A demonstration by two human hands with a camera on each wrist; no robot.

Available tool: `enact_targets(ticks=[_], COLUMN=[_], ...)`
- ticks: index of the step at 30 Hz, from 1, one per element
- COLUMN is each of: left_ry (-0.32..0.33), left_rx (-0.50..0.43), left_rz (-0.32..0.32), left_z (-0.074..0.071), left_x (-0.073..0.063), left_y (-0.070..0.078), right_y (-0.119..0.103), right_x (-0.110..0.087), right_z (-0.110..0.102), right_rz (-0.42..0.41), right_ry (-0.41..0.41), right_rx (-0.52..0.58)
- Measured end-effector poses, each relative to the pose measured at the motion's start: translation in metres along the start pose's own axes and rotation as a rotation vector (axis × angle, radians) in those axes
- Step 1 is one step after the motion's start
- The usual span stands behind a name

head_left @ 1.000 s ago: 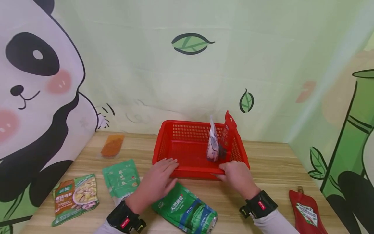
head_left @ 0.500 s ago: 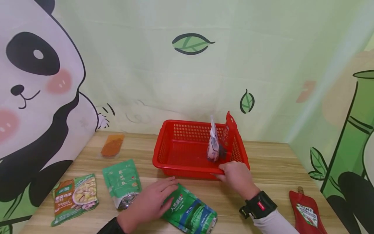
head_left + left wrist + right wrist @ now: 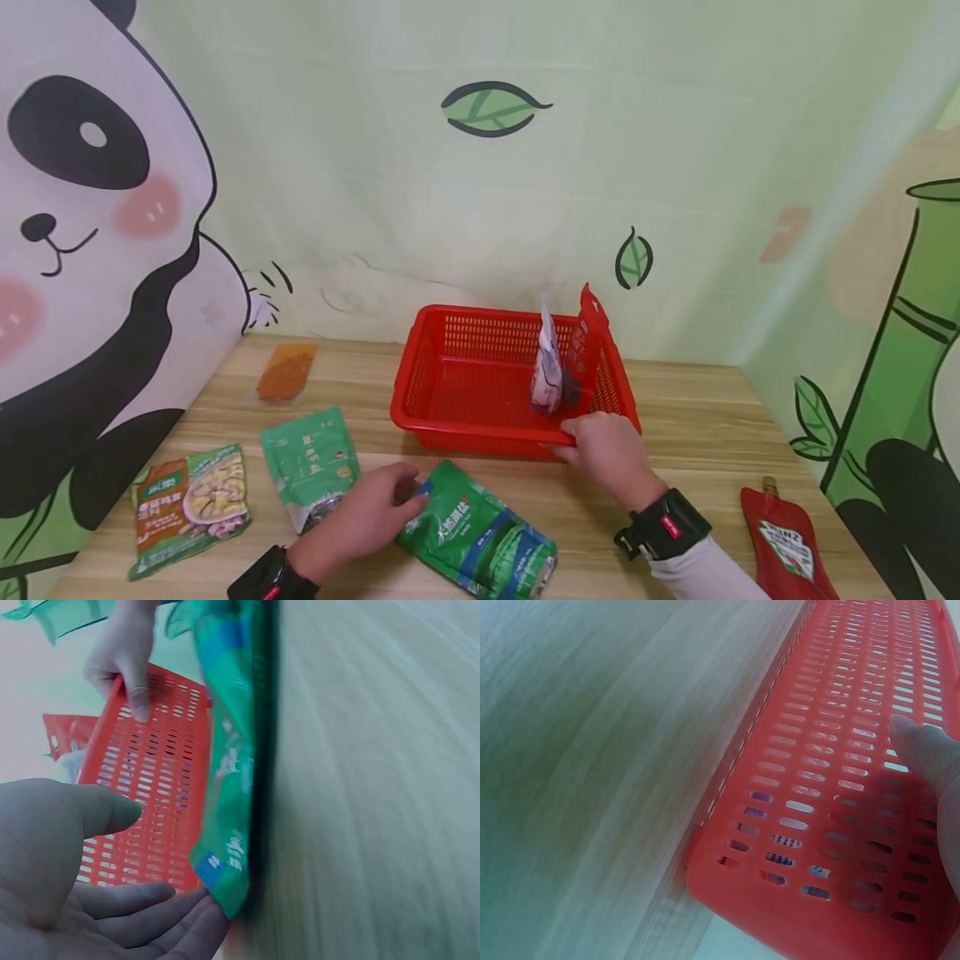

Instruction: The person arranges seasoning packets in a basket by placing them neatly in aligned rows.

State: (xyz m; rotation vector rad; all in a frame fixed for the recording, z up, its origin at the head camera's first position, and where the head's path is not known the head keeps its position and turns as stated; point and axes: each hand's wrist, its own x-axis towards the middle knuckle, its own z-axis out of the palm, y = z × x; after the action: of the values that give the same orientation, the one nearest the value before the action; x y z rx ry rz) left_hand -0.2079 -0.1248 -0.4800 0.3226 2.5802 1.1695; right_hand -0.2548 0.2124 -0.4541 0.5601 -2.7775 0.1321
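My right hand [image 3: 611, 457] grips the near rim of a red perforated basket [image 3: 472, 435] by its right corner; in the right wrist view its thumb [image 3: 919, 746] lies along the outer wall. A white-and-purple bag [image 3: 547, 379] and a red bag [image 3: 587, 350] stand upright in the basket's right side. My left hand [image 3: 363, 517] is at the upper left end of a dark green pouch [image 3: 483, 533] lying on the table. Its thumb is spread away from the fingers, and the fingertips [image 3: 214, 907] are right at the pouch's corner in the left wrist view.
Left of the left hand lie a lighter green pouch [image 3: 311, 462] and a brown-and-green food bag [image 3: 191, 508]. A packet of orange powder [image 3: 287, 372] sits farther back. A red Heinz pouch [image 3: 787, 542] lies far right. A printed cloth wall [image 3: 360, 167] rises behind the basket.
My left hand has left the basket's near rim and moved back toward me, down to the dark green pouch's left end. The right hand stays on the basket rim.
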Motion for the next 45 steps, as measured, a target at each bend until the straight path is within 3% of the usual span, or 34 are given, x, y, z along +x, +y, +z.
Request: enact_targets(ticks=[7,12,25,33,38,45], left_ry=[-0.015,-0.048,-0.098,-0.122,-0.171,-0.305], left_rx=[-0.101,-0.1,-0.114,-0.196,-0.298,-0.408], left_rz=[-0.063,-0.083,-0.067,-0.082,-0.088,-0.127], left_z=[-0.001,-0.003,0.001,0.008,0.012,0.015], left_x=[0.014,0.023,0.04,0.047,0.049,0.051], left_y=[0.0,0.002,0.004,0.004,0.005,0.008], right_y=[0.002,0.003,0.004,0.002,0.002,0.002], right_x=[0.0,0.0,0.0,-0.001,0.0,0.0], right_z=[0.001,0.001,0.0,0.0,0.0,0.001], right_rz=[-0.008,-0.004,-0.01,-0.028,-0.035,-0.027], right_ry=[-0.004,-0.001,0.011,0.024,0.027,0.028], right_rx=[0.01,0.005,0.006,-0.015,-0.028,-0.037])
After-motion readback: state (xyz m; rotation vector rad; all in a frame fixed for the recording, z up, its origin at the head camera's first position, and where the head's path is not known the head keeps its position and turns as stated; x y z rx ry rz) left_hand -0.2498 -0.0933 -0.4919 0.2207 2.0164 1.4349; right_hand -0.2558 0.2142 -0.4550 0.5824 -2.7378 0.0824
